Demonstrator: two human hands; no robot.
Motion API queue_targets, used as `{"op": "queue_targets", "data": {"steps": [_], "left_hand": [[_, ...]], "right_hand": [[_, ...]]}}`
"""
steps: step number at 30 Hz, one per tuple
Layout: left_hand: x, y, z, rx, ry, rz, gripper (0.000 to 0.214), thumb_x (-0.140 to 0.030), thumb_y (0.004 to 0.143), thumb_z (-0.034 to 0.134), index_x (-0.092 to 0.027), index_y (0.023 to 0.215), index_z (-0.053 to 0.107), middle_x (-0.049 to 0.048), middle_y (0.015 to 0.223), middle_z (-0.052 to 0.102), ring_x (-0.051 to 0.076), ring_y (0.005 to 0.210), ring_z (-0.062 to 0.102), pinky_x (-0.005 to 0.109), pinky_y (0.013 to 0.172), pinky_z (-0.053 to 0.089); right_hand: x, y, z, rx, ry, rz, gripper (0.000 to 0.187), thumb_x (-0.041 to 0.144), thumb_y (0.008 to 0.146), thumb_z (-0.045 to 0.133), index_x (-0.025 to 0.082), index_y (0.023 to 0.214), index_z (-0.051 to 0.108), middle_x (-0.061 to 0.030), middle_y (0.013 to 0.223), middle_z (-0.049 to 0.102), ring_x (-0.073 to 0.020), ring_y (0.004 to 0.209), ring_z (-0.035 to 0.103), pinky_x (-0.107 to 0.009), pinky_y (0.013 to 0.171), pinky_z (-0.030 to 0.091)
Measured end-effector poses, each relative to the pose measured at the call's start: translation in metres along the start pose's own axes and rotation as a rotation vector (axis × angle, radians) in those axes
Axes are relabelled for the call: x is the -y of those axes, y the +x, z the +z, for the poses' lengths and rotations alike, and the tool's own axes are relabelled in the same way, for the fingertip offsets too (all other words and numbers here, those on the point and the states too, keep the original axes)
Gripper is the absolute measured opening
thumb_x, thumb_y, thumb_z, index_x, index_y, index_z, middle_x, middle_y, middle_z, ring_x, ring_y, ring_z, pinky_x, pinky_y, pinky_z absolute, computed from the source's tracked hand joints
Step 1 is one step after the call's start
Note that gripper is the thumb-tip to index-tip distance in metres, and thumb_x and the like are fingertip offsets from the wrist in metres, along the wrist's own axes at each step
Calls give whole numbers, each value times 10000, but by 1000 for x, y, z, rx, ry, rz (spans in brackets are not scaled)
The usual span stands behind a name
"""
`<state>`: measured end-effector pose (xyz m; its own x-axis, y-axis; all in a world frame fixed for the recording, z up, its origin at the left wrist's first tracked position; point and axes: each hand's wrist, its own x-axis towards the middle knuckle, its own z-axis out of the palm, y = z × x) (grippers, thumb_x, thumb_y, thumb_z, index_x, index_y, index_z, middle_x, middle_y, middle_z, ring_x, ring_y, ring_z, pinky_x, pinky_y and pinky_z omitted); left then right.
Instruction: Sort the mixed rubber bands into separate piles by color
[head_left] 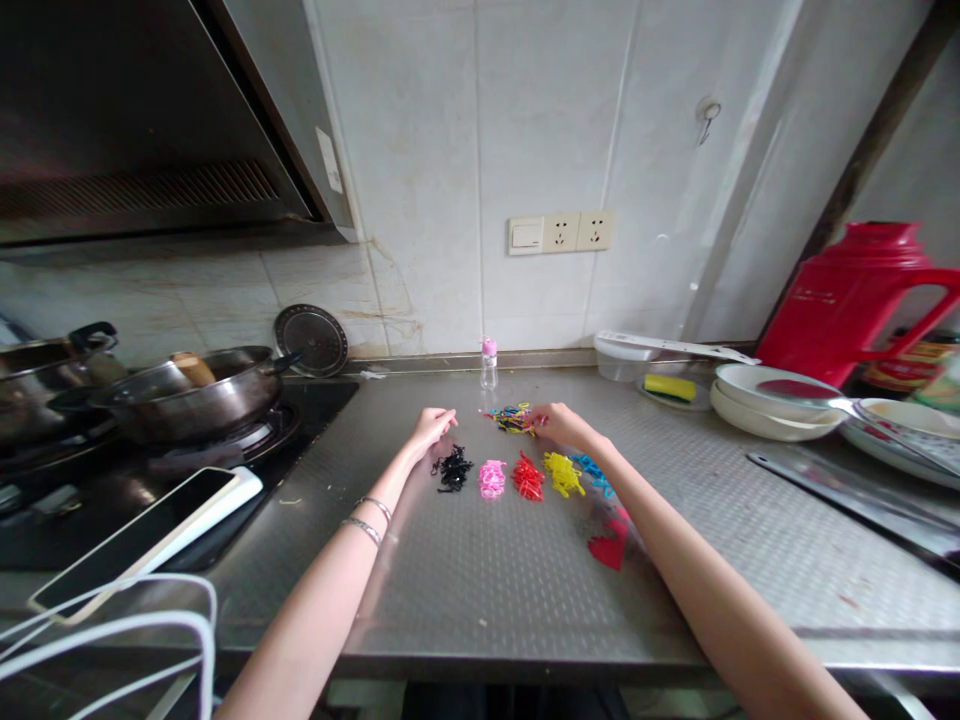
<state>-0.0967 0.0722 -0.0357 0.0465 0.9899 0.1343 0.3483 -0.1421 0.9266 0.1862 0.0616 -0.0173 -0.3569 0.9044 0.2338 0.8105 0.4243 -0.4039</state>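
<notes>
My left hand (433, 428) is closed in a pinch just above a pile of small black bands (452, 468); whatever its fingertips hold is too small to make out. At the right end of a mixed-colour pile of small bands (513, 417), my right hand (556, 426) has its fingers drawn together, touching the pile. In a row nearer me lie a pink pile (492, 479), a red pile (528, 477), a yellow pile (562, 474) and a blue pile (594, 472), the last partly hidden by my right forearm. Behind the mixed pile stands a small clear bottle with a pink cap (489, 362).
A clear bag with red print (611, 540) lies beside my right forearm. To the left are a stove with a pan (195, 395) and a phone (142, 540). On the right stand stacked bowls (772, 410), a cleaver (847, 495) and a red thermos (847, 300).
</notes>
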Motion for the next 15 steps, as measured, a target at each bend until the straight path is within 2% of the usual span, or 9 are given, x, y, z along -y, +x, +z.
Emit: {"op": "queue_targets", "data": {"steps": [15], "left_hand": [[-1, -2, 0, -16, 40, 19, 343, -432, 716, 482, -120, 597, 559, -59, 414, 343, 35, 359, 242, 183, 381, 167]], "right_hand": [[8, -9, -1, -22, -71, 18, 215, 218, 714, 514, 257, 837, 686, -3, 806, 675, -119, 706, 585, -169, 578, 365]]}}
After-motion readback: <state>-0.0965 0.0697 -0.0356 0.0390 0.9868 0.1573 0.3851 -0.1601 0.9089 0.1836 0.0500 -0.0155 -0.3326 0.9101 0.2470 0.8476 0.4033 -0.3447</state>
